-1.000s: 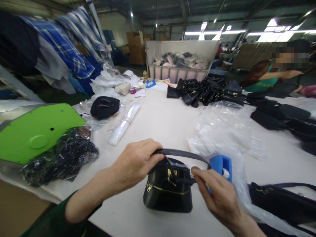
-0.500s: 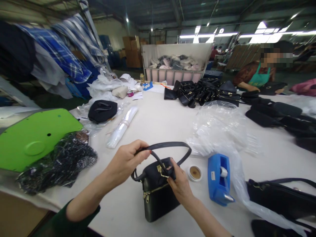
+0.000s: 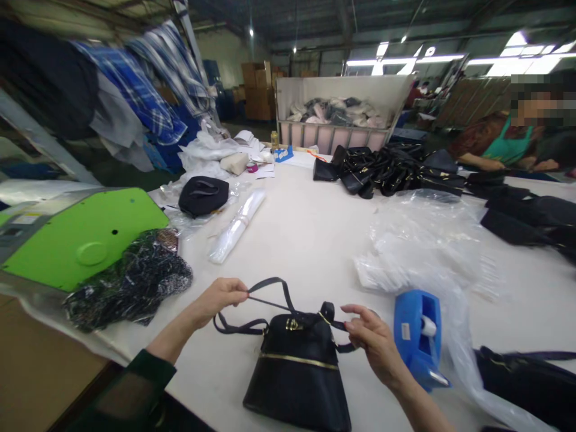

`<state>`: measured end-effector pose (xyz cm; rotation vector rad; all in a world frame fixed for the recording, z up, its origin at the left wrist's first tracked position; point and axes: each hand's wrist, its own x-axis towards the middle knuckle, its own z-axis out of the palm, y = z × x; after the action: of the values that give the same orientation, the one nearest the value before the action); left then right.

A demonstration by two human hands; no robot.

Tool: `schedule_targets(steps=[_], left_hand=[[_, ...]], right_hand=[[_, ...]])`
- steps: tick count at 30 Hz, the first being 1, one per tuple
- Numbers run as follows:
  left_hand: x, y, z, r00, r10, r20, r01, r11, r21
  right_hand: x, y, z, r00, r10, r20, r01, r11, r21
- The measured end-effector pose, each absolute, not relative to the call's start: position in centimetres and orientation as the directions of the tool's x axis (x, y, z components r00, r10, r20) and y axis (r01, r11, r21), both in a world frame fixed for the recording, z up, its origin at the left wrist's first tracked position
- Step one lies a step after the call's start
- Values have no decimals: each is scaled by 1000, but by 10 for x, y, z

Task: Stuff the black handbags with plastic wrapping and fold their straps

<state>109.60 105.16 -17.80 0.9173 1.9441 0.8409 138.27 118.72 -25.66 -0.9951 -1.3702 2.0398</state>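
A black handbag [image 3: 299, 375] with a gold zipper across its front stands on the white table near the front edge. Its thin black strap [image 3: 281, 288] loops above the bag's top. My left hand [image 3: 225, 297] pinches the strap at the upper left of the bag. On the right side, my right hand [image 3: 371, 336] is closed, thumb and index finger on the strap beside a gold ring, with another finger stretched out. A gold clasp [image 3: 294, 324] shows at the top centre of the bag.
A blue tape dispenser [image 3: 418, 336] stands right of my right hand, by clear plastic bags [image 3: 423, 234]. Black bags [image 3: 387, 171] are heaped at the back. Rolled plastic [image 3: 238, 225], a green panel [image 3: 85, 240] and dark wrapped material [image 3: 135, 282] lie left. A person [image 3: 508, 144] works at back right.
The bag has turned so its front faces me and sits lower. My hands have moved apart, drawing the strap out sideways; my right hand has left the clasp. The view has shifted left.
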Motion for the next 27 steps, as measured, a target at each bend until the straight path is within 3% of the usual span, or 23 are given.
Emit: schedule_targets(steps=[5,12,15,17,21,27], left_hand=[[1095,1050,-189,-357,836,-416,342,532,775],[1099,1048,-206,-286,854,-434,610,512,606],[1123,1055,-203,-148,929,-340,765,325,556],[1147,1066,-202,48,962,-271,815,119,567],[1192,1096,-208,365,926,-97,661,-184,727],[1213,1120,-219,443,897,2,500,-249,829]], right_hand=[[1401,1189,-271,-584,729,-358,53,-406,-912],[1405,1178,-243,-718,633,-290,165,-250,-954],[1401,1170,-239,-743,598,-302,145,-298,-944],[1399,1165,-240,-746,577,-332,103,-392,-914],[1396,1160,-244,-748,568,-343,-63,-575,-816],[1402,1158,-246,-727,587,-356,-195,-673,-713]])
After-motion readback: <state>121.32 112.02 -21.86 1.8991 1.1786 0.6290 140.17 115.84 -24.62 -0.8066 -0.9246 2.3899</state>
